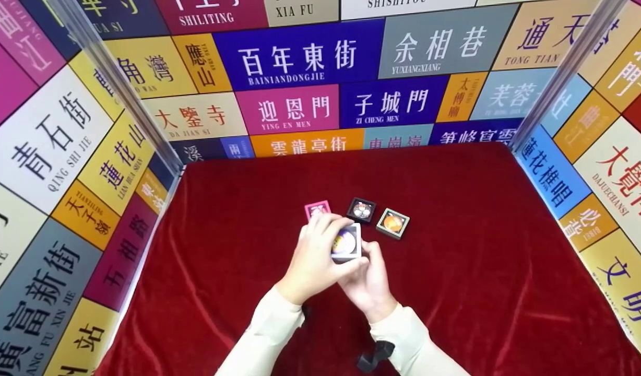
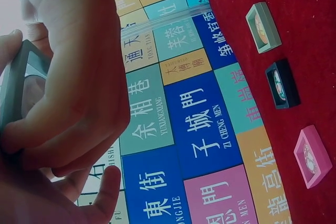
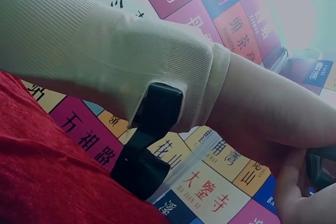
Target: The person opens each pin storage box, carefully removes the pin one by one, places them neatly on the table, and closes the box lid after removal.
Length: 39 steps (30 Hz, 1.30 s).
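A small square grey box (image 1: pixel 346 257) with a round white, purple and yellow piece inside is held up between both hands, tilted. My left hand (image 1: pixel 311 263) grips it from the left, fingers over the far side and thumb along the near edge. My right hand (image 1: pixel 370 284) holds it from below and right, most of its fingers hidden. The left wrist view shows the grey box (image 2: pixel 16 90) in side view amid fingers. Beyond the hands on the cloth lie a pink box (image 1: pixel 310 204), a black box (image 1: pixel 363 220) and an olive-grey box (image 1: pixel 391 234), each with a round piece inside.
Dark red velvet cloth (image 1: pixel 456 235) covers the table. Panels of coloured street-name signs (image 1: pixel 299 55) wall it in at the back, left and right, with clear strips at the corners. A black strap mount (image 1: pixel 375 355) sits on the right wrist.
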Each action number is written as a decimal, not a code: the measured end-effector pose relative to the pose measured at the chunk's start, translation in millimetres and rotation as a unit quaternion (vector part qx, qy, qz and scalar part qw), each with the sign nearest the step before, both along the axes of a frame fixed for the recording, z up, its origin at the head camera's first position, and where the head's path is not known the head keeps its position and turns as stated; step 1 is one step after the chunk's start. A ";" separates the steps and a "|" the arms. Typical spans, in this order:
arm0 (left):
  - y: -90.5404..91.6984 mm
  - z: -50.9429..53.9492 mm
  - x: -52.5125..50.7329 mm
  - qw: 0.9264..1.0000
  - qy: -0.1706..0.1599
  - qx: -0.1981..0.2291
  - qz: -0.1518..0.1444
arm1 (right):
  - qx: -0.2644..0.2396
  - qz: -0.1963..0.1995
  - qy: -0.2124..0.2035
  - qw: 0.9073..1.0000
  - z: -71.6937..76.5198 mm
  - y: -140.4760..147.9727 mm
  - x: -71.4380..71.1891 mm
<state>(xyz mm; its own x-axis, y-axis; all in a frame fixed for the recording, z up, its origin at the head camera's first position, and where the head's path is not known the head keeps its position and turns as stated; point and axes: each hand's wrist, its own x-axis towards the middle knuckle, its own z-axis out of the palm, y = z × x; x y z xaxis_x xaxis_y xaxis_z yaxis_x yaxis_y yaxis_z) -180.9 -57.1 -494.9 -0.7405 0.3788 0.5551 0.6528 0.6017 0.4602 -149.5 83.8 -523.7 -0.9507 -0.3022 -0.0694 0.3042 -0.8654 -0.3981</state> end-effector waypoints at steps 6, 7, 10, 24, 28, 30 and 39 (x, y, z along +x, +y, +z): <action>0.7 0.6 0.9 1.000 -0.005 0.003 -0.004 | 0.005 -0.008 0.012 1.000 -2.5 -1.2 -0.5; 0.7 0.6 0.8 1.000 -0.006 0.005 -0.005 | 0.006 -0.010 0.014 1.000 -2.5 -1.5 -0.6; 0.7 -0.1 0.4 1.000 -0.006 0.012 -0.007 | 0.011 -0.014 0.010 1.000 -1.9 -3.0 -0.6; 4.8 -4.3 1.0 1.000 0.021 -0.001 0.003 | 0.020 -0.047 0.012 0.999 4.4 -12.7 3.2; 6.5 -8.4 0.6 0.999 0.046 -0.013 0.010 | 0.003 -0.058 0.008 0.998 5.2 -12.8 5.5; 7.3 -10.4 0.6 0.998 0.056 -0.013 0.008 | 0.000 -0.067 0.008 0.998 5.7 -13.1 6.6; 10.0 -13.0 2.3 0.996 0.080 0.038 -0.006 | 0.023 -0.098 0.023 0.995 7.4 -16.8 8.3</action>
<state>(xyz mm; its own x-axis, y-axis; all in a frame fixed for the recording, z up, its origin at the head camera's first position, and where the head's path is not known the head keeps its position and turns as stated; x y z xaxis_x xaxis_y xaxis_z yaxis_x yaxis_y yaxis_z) -178.6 -47.2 -507.9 -0.6367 0.3391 0.6926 0.7276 0.5616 0.3939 -141.2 67.0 -516.3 -0.9936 -0.1081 -0.0334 0.1116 -0.8872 -0.4476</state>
